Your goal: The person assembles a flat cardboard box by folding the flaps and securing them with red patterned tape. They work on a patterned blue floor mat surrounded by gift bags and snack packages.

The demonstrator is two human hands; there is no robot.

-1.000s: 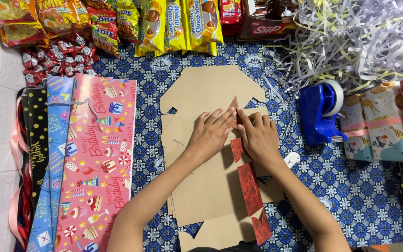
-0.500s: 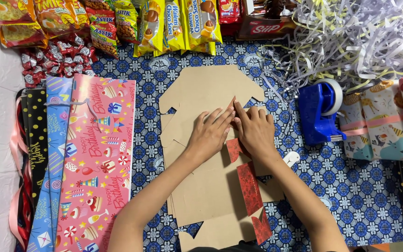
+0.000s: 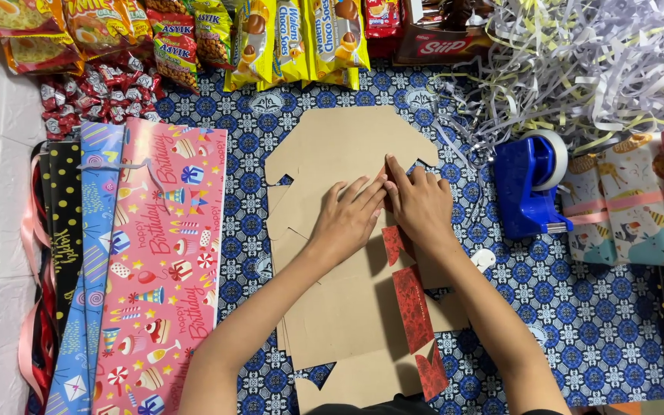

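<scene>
Two bare hands press flat on a brown die-cut cardboard box blank [image 3: 347, 307], the landmark here, lying on a blue patterned cloth [image 3: 578, 307]. Left hand [image 3: 347, 219] and right hand [image 3: 423, 206] meet fingertip to fingertip on its upper middle, palms spread, grasping nothing. A red printed flap [image 3: 412, 307] folds along the blank's right side.

Risk, judged: uneven pressure could skew the crease or let the flap spring back.

Edges and room: a blue tape dispenser [image 3: 528, 188] sits right of the blank, near; shredded white paper filler [image 3: 578, 69] beyond it. Pink birthday wrapping paper [image 3: 163, 261] lies left, just beside. Yellow snack packets [image 3: 301, 38] above. Sideways room is narrow.
</scene>
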